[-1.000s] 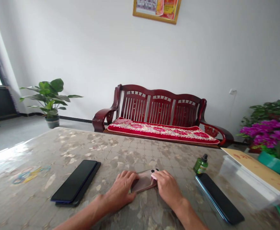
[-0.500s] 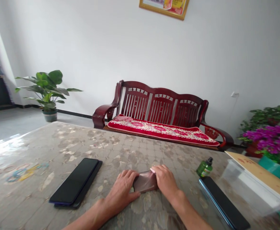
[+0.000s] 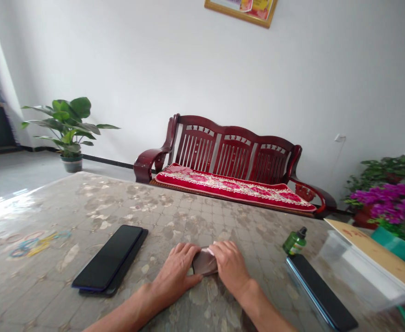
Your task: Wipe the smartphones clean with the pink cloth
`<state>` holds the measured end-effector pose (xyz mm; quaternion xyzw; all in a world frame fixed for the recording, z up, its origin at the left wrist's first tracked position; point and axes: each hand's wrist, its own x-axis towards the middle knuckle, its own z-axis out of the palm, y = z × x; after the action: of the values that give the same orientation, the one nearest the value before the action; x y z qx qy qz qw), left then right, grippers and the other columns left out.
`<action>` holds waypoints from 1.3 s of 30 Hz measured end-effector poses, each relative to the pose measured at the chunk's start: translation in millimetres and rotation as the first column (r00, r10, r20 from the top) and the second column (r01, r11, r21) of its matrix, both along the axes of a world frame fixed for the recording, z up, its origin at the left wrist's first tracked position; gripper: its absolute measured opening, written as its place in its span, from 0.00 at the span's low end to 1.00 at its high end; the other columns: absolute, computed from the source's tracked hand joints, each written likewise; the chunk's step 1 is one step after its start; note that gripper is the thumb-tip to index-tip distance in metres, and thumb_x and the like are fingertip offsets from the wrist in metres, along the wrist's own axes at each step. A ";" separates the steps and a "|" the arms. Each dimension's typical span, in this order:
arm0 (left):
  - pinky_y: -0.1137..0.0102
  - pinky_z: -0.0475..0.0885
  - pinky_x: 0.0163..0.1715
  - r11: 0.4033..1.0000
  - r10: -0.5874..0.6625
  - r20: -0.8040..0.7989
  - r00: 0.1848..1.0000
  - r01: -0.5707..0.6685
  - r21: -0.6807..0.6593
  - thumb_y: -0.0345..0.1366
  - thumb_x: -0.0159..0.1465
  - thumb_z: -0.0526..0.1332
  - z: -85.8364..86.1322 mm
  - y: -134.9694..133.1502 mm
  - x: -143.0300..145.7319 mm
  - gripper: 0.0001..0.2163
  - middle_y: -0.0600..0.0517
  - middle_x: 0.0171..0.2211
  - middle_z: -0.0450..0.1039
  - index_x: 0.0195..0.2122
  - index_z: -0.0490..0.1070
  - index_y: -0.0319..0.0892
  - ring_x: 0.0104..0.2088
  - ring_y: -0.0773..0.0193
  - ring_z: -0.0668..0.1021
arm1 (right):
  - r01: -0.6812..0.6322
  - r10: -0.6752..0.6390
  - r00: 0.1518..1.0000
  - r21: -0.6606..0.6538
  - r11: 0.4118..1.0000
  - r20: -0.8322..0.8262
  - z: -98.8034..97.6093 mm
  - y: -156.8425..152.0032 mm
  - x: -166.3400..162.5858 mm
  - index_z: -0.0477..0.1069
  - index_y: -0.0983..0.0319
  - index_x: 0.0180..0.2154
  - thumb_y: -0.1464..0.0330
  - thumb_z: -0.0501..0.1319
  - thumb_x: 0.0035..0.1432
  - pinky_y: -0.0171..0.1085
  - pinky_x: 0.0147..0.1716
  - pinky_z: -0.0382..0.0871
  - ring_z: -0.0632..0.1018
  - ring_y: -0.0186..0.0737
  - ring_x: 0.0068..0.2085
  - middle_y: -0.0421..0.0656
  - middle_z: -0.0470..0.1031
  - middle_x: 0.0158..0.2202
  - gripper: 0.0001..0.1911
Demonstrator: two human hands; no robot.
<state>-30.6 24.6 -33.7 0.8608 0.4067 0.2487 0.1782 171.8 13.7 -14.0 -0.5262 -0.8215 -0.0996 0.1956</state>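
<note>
Between my two hands lies a small flat brownish item [image 3: 205, 263] with a glossy, slightly see-through surface and a dark left edge; its exact kind I cannot make out. My left hand [image 3: 180, 267] grips its left end, thumb at the near side and fingers over the far side. The fingers of my right hand [image 3: 228, 265] are bent over its right part and hide that end. Left of the hands, two phones [image 3: 110, 258] lie stacked, the upper one with its dark screen up. Another phone [image 3: 320, 290] rests on the right.
Beside the right phone stands a green bottle [image 3: 295, 241]. A clear plastic box [image 3: 351, 267] with a tan board on top is at the right, by purple flowers [image 3: 389, 200]. Coloured bands [image 3: 34, 244] lie far left on the patterned tablecloth [image 3: 119, 198]. A wooden bench [image 3: 235, 157] stands beyond.
My right hand has slid left over the brownish item, closer to my left hand, covering more of it. My left hand stays nearly in place. The view has shifted slightly.
</note>
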 end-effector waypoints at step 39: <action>0.64 0.64 0.47 0.999 0.000 -0.031 1.000 -0.001 -0.033 0.31 0.56 0.62 12.3 -3.4 0.3 0.15 0.50 0.43 0.71 0.44 0.66 0.45 0.47 0.54 0.70 | 0.071 -0.079 0.990 -0.070 0.995 -0.121 -7.5 -8.5 66.5 0.77 0.58 0.39 0.80 0.51 0.61 0.36 0.45 0.70 0.78 0.39 0.42 0.43 0.79 0.38 0.18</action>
<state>-30.2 21.2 -21.4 0.8615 0.4136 0.2284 0.1862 238.3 5.3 -21.5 -0.5679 -0.7904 -0.0472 0.2248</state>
